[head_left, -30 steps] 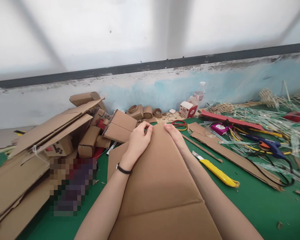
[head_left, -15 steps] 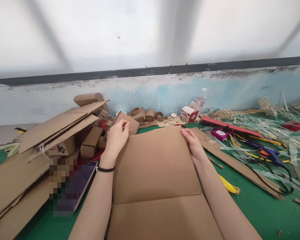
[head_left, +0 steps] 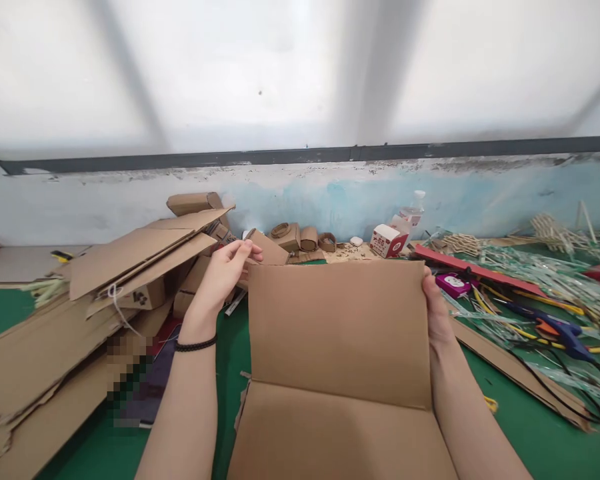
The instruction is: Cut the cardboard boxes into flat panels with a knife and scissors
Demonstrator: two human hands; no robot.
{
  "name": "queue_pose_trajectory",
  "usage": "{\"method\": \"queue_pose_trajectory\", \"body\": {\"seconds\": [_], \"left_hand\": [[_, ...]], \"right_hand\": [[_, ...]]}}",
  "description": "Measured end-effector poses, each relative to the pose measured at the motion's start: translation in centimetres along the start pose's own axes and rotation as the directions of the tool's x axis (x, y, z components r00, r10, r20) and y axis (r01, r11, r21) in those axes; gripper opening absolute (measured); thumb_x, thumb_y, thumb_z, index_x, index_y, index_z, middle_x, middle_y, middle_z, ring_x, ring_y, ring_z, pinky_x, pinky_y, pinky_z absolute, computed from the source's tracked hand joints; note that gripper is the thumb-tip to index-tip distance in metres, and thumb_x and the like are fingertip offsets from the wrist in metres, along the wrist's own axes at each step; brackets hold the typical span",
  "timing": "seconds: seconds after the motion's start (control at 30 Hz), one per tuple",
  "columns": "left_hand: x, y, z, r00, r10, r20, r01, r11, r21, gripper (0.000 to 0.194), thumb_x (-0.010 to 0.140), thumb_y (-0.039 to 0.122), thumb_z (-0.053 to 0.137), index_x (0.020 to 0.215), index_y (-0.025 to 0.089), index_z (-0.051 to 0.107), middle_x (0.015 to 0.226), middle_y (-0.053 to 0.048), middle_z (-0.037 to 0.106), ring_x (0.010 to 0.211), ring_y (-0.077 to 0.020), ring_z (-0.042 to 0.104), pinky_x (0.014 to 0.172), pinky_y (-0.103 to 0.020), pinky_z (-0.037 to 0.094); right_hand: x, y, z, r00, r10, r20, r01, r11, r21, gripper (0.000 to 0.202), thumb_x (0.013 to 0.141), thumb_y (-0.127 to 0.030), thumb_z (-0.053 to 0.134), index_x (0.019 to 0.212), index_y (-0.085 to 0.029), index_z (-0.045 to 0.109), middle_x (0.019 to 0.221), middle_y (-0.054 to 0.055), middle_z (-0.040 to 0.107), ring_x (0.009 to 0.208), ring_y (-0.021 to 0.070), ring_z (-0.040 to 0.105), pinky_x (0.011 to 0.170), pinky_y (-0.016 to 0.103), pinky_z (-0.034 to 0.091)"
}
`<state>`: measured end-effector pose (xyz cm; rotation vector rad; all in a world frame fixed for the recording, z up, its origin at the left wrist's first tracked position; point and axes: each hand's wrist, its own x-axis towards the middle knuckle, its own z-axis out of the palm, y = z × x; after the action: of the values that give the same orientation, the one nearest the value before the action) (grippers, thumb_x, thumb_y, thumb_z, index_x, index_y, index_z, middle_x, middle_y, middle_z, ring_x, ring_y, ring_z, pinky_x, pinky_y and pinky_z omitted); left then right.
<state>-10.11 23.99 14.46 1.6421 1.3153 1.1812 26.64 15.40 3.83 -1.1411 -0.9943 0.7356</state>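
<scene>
A large brown cardboard sheet (head_left: 337,327) is in front of me, creased across. Its upper panel is raised and its lower panel slopes toward me. My right hand (head_left: 437,310) grips the right edge of the upper panel, fingers partly hidden behind it. Close to the panel's top left corner is my left hand (head_left: 230,270), with thumb and fingers pinched together. Whether anything is between those fingertips I cannot make out. A black braided bracelet (head_left: 196,346) circles the left wrist.
Stacked cardboard (head_left: 130,253) and a partly blurred phone (head_left: 153,390) lie left. Small cardboard pieces (head_left: 286,237), a red-and-white box (head_left: 387,241) and a bottle (head_left: 414,208) stand by the wall. Right are a blue glue gun (head_left: 555,327), purple tape measure (head_left: 453,285) and clear plastic strips.
The cardboard sheet has turned and shifted right with my right hand, and its fold is sharper. My left hand stays near its top left corner. The view has tilted up slightly.
</scene>
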Motion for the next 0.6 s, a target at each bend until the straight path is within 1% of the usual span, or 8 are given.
{"method": "queue_pose_trajectory", "body": {"seconds": [0.07,0.17,0.23,0.3,0.37,0.43,0.5,0.6], "left_hand": [[-0.1,0.1,0.0,0.999,0.017,0.046,-0.015,0.999,-0.044,0.048,0.096,0.068,0.065,0.101,0.021,0.076,0.112,-0.010,0.080,0.094,-0.0241,0.073,0.063,-0.026,0.049],[0.0,-0.3,0.3,0.994,0.000,0.109,0.015,0.990,-0.142,0.052,0.094,0.073,0.065,0.108,0.023,0.076,0.115,-0.011,0.079,0.089,-0.0235,0.073,0.059,-0.026,0.047],[0.4,-1.0,0.9,0.989,-0.015,0.146,0.049,0.972,-0.229,0.058,0.094,0.076,0.064,0.118,0.024,0.074,0.118,-0.011,0.079,0.089,-0.0241,0.074,0.059,-0.028,0.050],[0.7,-1.9,1.6,0.977,-0.025,0.212,0.089,0.951,-0.297,0.062,0.094,0.078,0.062,0.126,0.026,0.071,0.121,-0.012,0.078,0.094,-0.0264,0.075,0.064,-0.031,0.055],[0.7,-2.9,2.4,0.947,-0.042,0.318,0.143,0.942,-0.303,0.068,0.092,0.084,0.058,0.126,0.026,0.070,0.123,-0.012,0.078,0.101,-0.0280,0.075,0.072,-0.034,0.059],[0.3,-3.7,2.9,0.901,-0.069,0.427,0.194,0.947,-0.256,0.073,0.089,0.090,0.056,0.120,0.025,0.069,0.120,-0.013,0.077,0.102,-0.0278,0.075,0.077,-0.036,0.060],[-0.4,-3.9,3.0,0.860,-0.100,0.501,0.221,0.957,-0.188,0.072,0.085,0.090,0.062,0.114,0.024,0.068,0.111,-0.012,0.077,0.094,-0.0252,0.074,0.074,-0.034,0.059],[-1.8,-3.5,2.8,0.811,-0.145,0.567,0.232,0.969,-0.083,0.065,0.080,0.079,0.078,0.112,0.023,0.070,0.089,-0.004,0.073,0.076,-0.0195,0.068,0.064,-0.028,0.052]], "right_hand": [[-0.1,0.4,-0.5,1.000,0.001,-0.002,-0.001,1.000,-0.019,0.052,0.092,-0.084,0.046,0.100,-0.034,0.057,0.098,0.008,0.076,0.085,0.0331,0.074,0.069,0.047,0.055],[0.0,0.7,-0.7,0.999,0.028,-0.043,-0.028,1.000,-0.002,0.052,0.095,-0.082,0.045,0.108,-0.035,0.059,0.094,0.009,0.076,0.090,0.0356,0.076,0.074,0.050,0.057],[0.1,0.5,-0.7,0.997,0.026,-0.075,-0.027,1.000,-0.003,0.052,0.096,-0.080,0.044,0.114,-0.034,0.060,0.097,0.008,0.077,0.094,0.0354,0.076,0.076,0.049,0.058],[0.2,0.0,-0.7,0.994,0.014,-0.110,-0.013,1.000,0.005,0.051,0.097,-0.078,0.046,0.118,-0.034,0.060,0.106,0.008,0.078,0.097,0.0344,0.077,0.078,0.047,0.058],[0.3,-0.8,-0.9,0.990,-0.003,-0.142,0.003,1.000,-0.006,0.053,0.096,-0.077,0.047,0.122,-0.033,0.062,0.113,0.008,0.079,0.098,0.0338,0.077,0.079,0.046,0.058],[0.4,-1.7,-1.6,0.986,-0.020,-0.164,0.015,0.999,-0.031,0.060,0.098,-0.078,0.041,0.128,-0.032,0.065,0.111,0.009,0.080,0.099,0.0346,0.077,0.079,0.047,0.059],[0.7,-2.5,-2.6,0.973,-0.052,-0.223,0.036,0.996,-0.076,0.066,0.098,-0.078,0.037,0.128,-0.028,0.069,0.102,0.010,0.080,0.097,0.0360,0.077,0.077,0.048,0.059],[1.2,-3.4,-4.5,0.934,-0.142,-0.328,0.092,0.982,-0.163,0.068,0.097,-0.076,0.034,0.125,-0.026,0.071,0.094,0.010,0.079,0.092,0.0370,0.077,0.075,0.050,0.060]]}}
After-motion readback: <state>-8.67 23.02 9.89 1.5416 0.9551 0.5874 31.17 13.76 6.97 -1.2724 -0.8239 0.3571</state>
